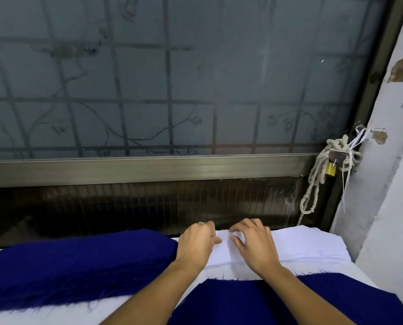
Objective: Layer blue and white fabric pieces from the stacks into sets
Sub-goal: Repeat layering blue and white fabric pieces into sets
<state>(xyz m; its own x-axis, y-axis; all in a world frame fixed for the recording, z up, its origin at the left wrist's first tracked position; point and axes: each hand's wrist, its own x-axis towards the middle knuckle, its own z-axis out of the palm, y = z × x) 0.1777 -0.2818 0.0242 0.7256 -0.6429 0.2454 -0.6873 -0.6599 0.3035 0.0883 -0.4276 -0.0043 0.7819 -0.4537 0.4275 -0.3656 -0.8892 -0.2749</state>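
Resting on the white fabric stack (pixel 308 247), left hand (pixel 195 245) and right hand (pixel 254 245), fingers curled, pinching its top layer

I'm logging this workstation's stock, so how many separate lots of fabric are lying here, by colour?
Blue: 2 (the blue stack on the left, and the blue piece spread nearest the camera)
White: 1 (the white stack at the far right)
Total: 3

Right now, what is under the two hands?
The left hand and right hand, fingers curled, pinch at the top of the white fabric stack. Whatever lies beneath that stack is covered.
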